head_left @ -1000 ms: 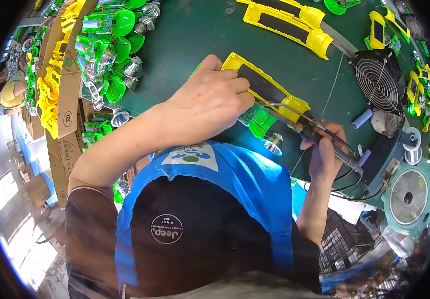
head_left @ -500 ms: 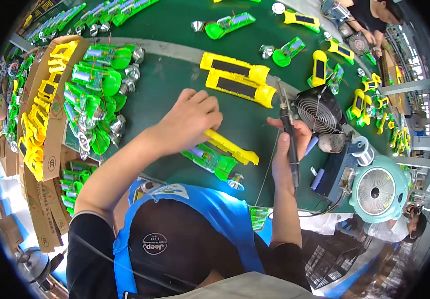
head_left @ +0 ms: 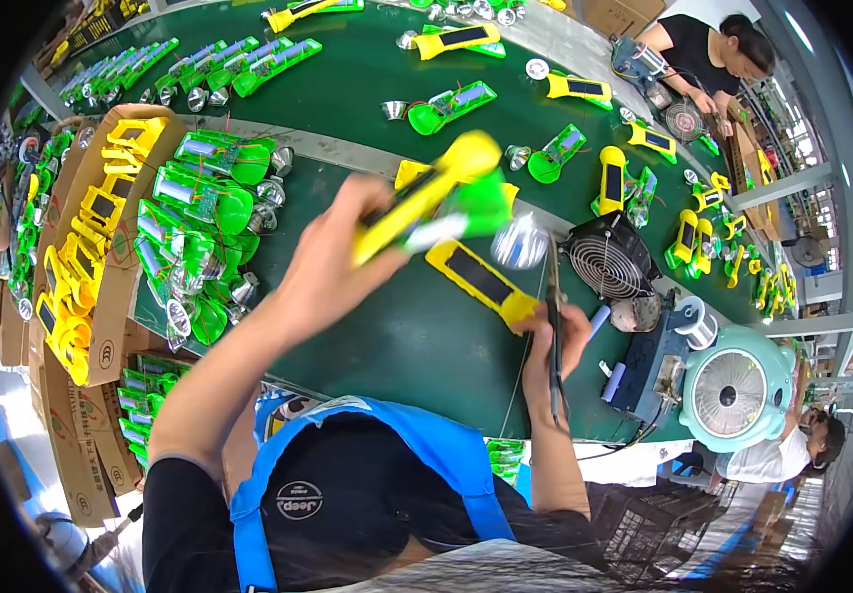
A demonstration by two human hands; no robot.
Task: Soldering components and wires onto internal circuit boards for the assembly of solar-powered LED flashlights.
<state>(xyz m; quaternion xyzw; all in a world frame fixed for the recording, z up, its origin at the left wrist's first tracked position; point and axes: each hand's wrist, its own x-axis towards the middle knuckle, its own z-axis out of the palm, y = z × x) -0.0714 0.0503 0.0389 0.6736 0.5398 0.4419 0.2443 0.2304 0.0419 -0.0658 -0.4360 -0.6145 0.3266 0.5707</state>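
Note:
My left hand (head_left: 333,252) is raised over the bench, closed round a flashlight body (head_left: 426,203), smeared by motion. Its yellow shell and green half lie together, tilted up to the right, and a silver reflector cup (head_left: 520,240) hangs at its far end. In my right hand (head_left: 560,341) is a soldering iron (head_left: 553,316), held upright. A yellow shell with a dark panel (head_left: 481,279) lies just left of that hand, its near end by the fingers; I cannot tell whether they touch. Another yellow shell (head_left: 410,174) is mostly hidden behind the raised flashlight.
Green flashlight halves (head_left: 214,208) are piled on the left beside a cardboard box (head_left: 140,237) of yellow shells. At right stand a black fan (head_left: 606,259), a solder spool (head_left: 695,321) and a teal fan (head_left: 738,390). More flashlights (head_left: 456,104) line the far belt; a co-worker (head_left: 708,54) sits beyond.
My left hand has lifted the yellow and green parts off the bench, up and to the right. One yellow shell has moved nearer, beside my right hand, which has shifted lower with the iron.

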